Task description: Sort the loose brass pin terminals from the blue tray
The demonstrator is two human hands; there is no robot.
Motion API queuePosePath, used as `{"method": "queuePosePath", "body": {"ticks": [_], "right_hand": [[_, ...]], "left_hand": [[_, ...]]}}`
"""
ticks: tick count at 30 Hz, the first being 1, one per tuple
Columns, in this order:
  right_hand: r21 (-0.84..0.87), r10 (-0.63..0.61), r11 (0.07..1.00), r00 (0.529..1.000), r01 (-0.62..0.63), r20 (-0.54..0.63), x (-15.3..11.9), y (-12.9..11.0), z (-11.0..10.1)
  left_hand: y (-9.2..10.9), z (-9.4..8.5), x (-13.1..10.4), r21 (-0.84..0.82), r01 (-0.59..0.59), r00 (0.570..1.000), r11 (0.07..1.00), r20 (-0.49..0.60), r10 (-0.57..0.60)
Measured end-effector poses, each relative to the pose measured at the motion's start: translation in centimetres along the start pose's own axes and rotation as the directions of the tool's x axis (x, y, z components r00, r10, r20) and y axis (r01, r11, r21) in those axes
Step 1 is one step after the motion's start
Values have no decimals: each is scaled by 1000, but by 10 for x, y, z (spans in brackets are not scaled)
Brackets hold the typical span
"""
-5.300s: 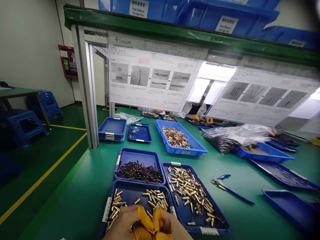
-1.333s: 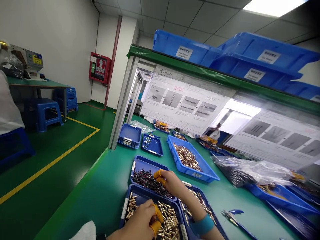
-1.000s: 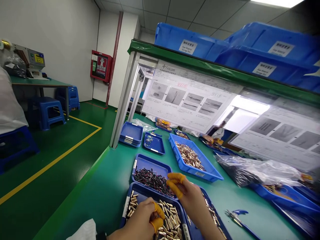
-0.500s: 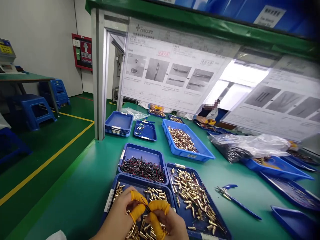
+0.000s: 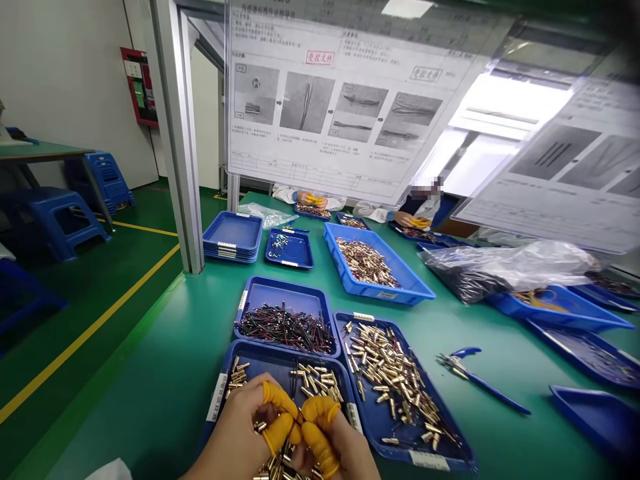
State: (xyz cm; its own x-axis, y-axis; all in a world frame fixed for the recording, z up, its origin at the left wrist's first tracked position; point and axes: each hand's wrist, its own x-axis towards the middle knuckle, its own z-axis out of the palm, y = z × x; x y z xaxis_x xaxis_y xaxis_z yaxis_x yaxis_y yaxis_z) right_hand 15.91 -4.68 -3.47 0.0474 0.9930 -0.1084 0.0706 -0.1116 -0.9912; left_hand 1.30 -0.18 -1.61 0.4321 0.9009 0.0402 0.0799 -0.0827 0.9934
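My left hand [image 5: 250,427] and my right hand [image 5: 333,433] meet over the near blue tray [image 5: 260,350], yellow finger cots on their thumbs and fingers. Both are closed in a pinch, fingertips almost touching. Thin dark wires [image 5: 300,418] show between them; their ends are mostly hidden by the fingers. Small gold metal tubes [image 5: 317,381] lie in that tray, below and beyond my hands. Just behind stands a tray [image 5: 285,293] of short black and red wires [image 5: 283,330]. To the right, another tray [image 5: 350,321] holds gold tubes with wires attached [image 5: 395,373].
Blue-handled pliers [image 5: 480,380] lie on the green table at right. Farther back are a large blue bin [image 5: 405,293] of gold parts, stacked trays [image 5: 233,233] and a plastic bag [image 5: 520,267]. Instruction sheets [image 5: 320,153] hang ahead. Co-workers' gloved hands [image 5: 315,200] are across the table.
My fingertips have drawn closer around the wires, which now show less. The camera view has shifted, so the hanging sheets sit higher. The trays and pliers have stayed in place.
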Motion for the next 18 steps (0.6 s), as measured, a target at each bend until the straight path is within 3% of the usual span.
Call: {"method": "queuePosePath", "body": {"ticks": [4, 8, 14, 18], "right_hand": [[211, 119, 965, 980, -153, 161, 3, -19, -4], [195, 152, 966, 983, -169, 103, 3, -42, -7], [66, 127, 989, 990, -131, 65, -4, -46, -4], [-40, 6, 999, 1000, -6, 6, -8, -35, 1]], "left_hand": [[6, -1, 0, -176, 74, 996, 982, -36, -82], [15, -3, 1, -372, 167, 974, 913, -83, -211], [19, -4, 0, -251, 63, 988, 966, -122, -96], [19, -5, 0, -217, 49, 988, 975, -135, -80]]}}
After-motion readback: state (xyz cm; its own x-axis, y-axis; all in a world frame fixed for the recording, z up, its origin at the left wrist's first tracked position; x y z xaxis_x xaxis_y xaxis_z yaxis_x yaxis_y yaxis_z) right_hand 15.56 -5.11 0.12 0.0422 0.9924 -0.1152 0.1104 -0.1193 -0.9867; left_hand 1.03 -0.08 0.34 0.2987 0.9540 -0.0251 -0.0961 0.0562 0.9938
